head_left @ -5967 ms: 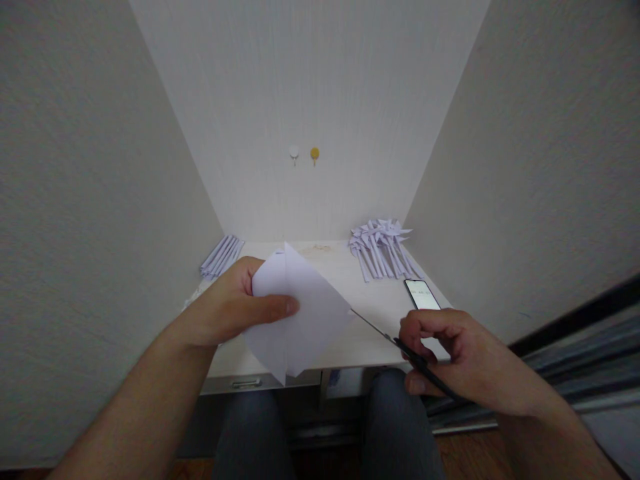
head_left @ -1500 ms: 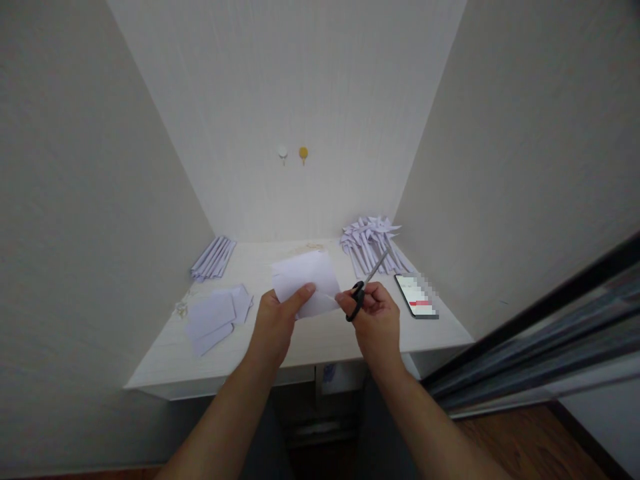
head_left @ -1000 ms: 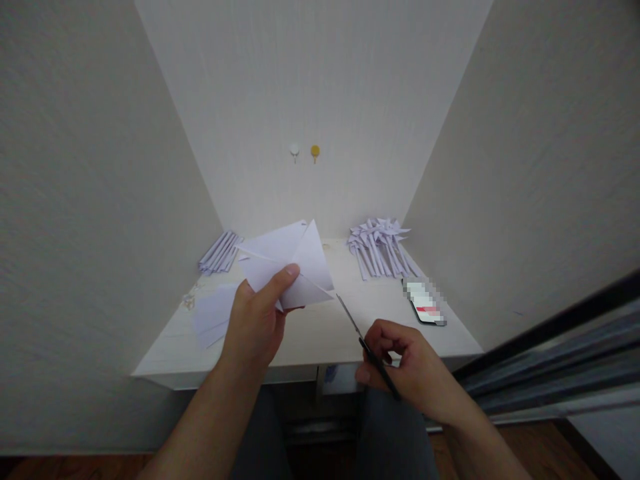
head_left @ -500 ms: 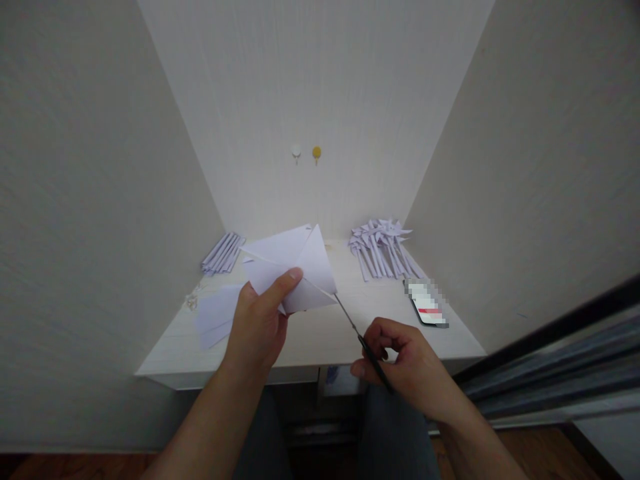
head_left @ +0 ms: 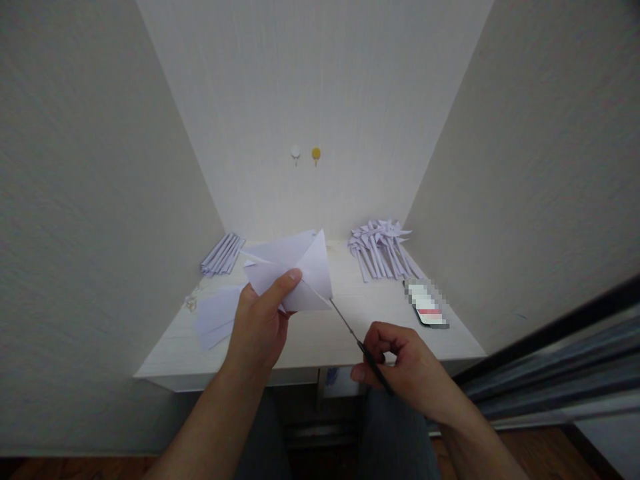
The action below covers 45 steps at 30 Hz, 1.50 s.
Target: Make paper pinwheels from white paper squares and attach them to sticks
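Note:
My left hand (head_left: pixel 263 320) is closed on a white paper square (head_left: pixel 313 267), thumb pressed flat near its middle. Slits run inward from the paper's corners. In my right hand (head_left: pixel 400 357) is a pair of scissors (head_left: pixel 371 363) with black handles, my fingers wrapped in the loops. The scissors' tip meets the paper's lower right corner; whether the blades are parted there I cannot tell. Below and left of the held square, more white paper sheets (head_left: pixel 217 317) lie on the white tabletop (head_left: pixel 320 340), partly hidden by my left hand.
Rolled paper sticks (head_left: pixel 223 253) lie at the back left, above a small pale tangle (head_left: pixel 191 300). Several paper pinwheels (head_left: pixel 383 243) are heaped at the back right. A phone (head_left: pixel 427 303) lies near the right wall. Two hooks (head_left: pixel 316 155) are on the back wall.
The paper has turned slightly in my left hand, its right corner moving a little down and left. The scissors have shifted slightly with it. Both hands keep their hold.

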### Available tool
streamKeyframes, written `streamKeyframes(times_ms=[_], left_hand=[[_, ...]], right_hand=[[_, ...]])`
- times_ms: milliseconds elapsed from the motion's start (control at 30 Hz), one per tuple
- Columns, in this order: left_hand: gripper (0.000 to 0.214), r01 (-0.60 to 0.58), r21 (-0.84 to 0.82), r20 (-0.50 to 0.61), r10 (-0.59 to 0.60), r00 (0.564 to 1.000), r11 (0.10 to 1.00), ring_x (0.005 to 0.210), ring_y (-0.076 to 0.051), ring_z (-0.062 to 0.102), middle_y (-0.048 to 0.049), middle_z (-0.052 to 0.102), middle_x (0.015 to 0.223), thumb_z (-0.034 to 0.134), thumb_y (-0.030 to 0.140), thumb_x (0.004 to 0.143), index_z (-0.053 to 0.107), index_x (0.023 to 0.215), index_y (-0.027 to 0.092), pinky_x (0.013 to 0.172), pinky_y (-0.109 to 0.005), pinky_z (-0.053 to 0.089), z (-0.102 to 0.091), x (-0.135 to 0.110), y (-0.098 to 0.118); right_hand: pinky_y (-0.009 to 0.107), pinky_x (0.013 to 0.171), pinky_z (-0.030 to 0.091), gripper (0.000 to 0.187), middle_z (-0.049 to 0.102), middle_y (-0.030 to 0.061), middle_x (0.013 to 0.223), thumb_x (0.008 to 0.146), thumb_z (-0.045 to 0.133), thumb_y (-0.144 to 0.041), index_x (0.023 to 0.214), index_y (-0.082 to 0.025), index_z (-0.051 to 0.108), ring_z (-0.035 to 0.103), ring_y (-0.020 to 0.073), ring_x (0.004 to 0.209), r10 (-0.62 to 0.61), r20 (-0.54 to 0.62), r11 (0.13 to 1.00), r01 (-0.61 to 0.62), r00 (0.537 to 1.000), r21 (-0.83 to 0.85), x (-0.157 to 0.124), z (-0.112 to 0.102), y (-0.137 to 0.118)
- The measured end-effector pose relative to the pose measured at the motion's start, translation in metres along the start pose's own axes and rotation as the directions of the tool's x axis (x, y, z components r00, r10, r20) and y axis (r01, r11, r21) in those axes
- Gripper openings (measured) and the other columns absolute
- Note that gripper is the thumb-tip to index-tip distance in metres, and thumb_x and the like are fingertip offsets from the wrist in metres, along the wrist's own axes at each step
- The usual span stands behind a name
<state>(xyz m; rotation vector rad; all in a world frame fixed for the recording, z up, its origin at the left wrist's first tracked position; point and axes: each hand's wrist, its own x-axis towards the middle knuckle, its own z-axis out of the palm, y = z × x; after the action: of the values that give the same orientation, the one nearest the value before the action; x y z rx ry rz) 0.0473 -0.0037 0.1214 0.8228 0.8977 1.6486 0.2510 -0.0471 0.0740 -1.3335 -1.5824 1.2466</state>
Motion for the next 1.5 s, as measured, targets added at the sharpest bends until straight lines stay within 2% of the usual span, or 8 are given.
streamKeyframes(times_ms=[100, 167, 267, 500, 700, 933, 1267, 1500], left_hand=[[0.028, 0.007, 0.044, 0.014, -0.008, 1.0, 0.999, 0.094, -0.026, 0.076, -0.0065, 0.081, 0.093, 0.086, 0.028, 0.069, 0.079, 0.094, 0.017, 0.075, -0.029, 0.061, -0.007, 0.005, 0.0], [0.024, 0.036, 0.101, 0.087, -0.045, 0.995, 0.994, 0.082, -0.024, 0.076, -0.0067, 0.081, 0.086, 0.087, 0.028, 0.069, 0.079, 0.088, 0.015, 0.073, -0.028, 0.06, -0.015, 0.01, 0.001], [0.023, 0.107, 0.216, 0.22, -0.155, 0.963, 0.97, 0.066, -0.02, 0.073, -0.006, 0.08, 0.076, 0.089, 0.028, 0.066, 0.081, 0.082, 0.014, 0.061, -0.025, 0.057, -0.026, 0.017, 0.006], [0.018, 0.23, 0.248, 0.325, -0.305, 0.895, 0.941, 0.052, -0.019, 0.07, -0.0027, 0.076, 0.062, 0.086, 0.02, 0.054, 0.08, 0.07, 0.016, 0.048, -0.023, 0.054, -0.024, 0.017, 0.029], [0.01, 0.257, 0.238, 0.321, -0.326, 0.889, 0.936, 0.043, -0.016, 0.063, -0.0056, 0.073, 0.055, 0.081, 0.021, 0.053, 0.078, 0.062, 0.015, 0.041, -0.022, 0.049, -0.019, 0.011, 0.035], [0.016, 0.28, 0.221, 0.306, -0.339, 0.89, 0.934, 0.046, -0.019, 0.065, -0.0083, 0.076, 0.062, 0.076, 0.019, 0.051, 0.079, 0.066, 0.015, 0.042, -0.025, 0.051, -0.019, 0.01, 0.034], [0.016, 0.295, 0.164, 0.248, -0.329, 0.911, 0.941, 0.046, -0.018, 0.064, -0.0048, 0.072, 0.058, 0.074, 0.015, 0.049, 0.077, 0.064, 0.014, 0.042, -0.023, 0.05, -0.016, 0.007, 0.038], [0.015, 0.301, 0.188, 0.275, -0.344, 0.898, 0.935, 0.046, -0.018, 0.063, -0.0048, 0.071, 0.058, 0.074, 0.017, 0.05, 0.077, 0.064, 0.014, 0.042, -0.023, 0.05, -0.018, 0.008, 0.036]], right_hand=[[0.026, 0.056, 0.029, 0.028, 0.048, -0.0068, 0.061, 0.066, 0.083, -0.031, 0.068, -0.021, 0.057, 0.04, 0.0123, 0.06, 0.039, 0.048, 0.998, -0.037, 0.998, -0.042, 0.0, -0.009, 0.003], [0.026, 0.056, 0.029, 0.033, 0.045, -0.0076, 0.06, 0.067, 0.085, -0.037, 0.068, -0.021, 0.056, 0.038, 0.012, 0.06, 0.037, 0.002, 0.998, -0.037, 0.999, -0.052, 0.0, -0.019, 0.0], [0.027, 0.058, 0.03, 0.038, 0.046, -0.0075, 0.061, 0.067, 0.088, -0.043, 0.07, -0.021, 0.057, 0.038, 0.0122, 0.061, 0.006, -0.061, 0.995, -0.012, 0.998, -0.099, -0.001, -0.037, -0.012], [0.026, 0.058, 0.035, 0.034, 0.054, -0.0045, 0.064, 0.066, 0.09, -0.039, 0.071, -0.02, 0.062, 0.045, 0.0135, 0.063, -0.035, 0.024, 0.98, 0.039, 0.999, -0.194, -0.01, -0.055, -0.033], [0.024, 0.053, 0.033, 0.032, 0.052, -0.0054, 0.062, 0.066, 0.091, -0.032, 0.066, -0.02, 0.061, 0.043, 0.012, 0.06, -0.079, 0.043, 0.979, 0.086, 0.996, -0.187, -0.014, -0.054, -0.033], [0.024, 0.05, 0.033, 0.033, 0.051, -0.0057, 0.059, 0.066, 0.091, -0.033, 0.064, -0.02, 0.06, 0.042, 0.0115, 0.056, -0.075, 0.06, 0.979, 0.085, 0.995, -0.187, -0.014, -0.054, -0.033], [0.024, 0.051, 0.032, 0.033, 0.05, -0.0056, 0.059, 0.067, 0.09, -0.032, 0.064, -0.02, 0.06, 0.042, 0.0115, 0.057, -0.082, 0.061, 0.98, 0.091, 0.995, -0.174, -0.013, -0.052, -0.033], [0.024, 0.05, 0.033, 0.031, 0.052, -0.0046, 0.06, 0.066, 0.091, -0.03, 0.063, -0.02, 0.061, 0.045, 0.0122, 0.057, -0.091, 0.06, 0.978, 0.101, 0.994, -0.183, -0.014, -0.051, -0.033]])
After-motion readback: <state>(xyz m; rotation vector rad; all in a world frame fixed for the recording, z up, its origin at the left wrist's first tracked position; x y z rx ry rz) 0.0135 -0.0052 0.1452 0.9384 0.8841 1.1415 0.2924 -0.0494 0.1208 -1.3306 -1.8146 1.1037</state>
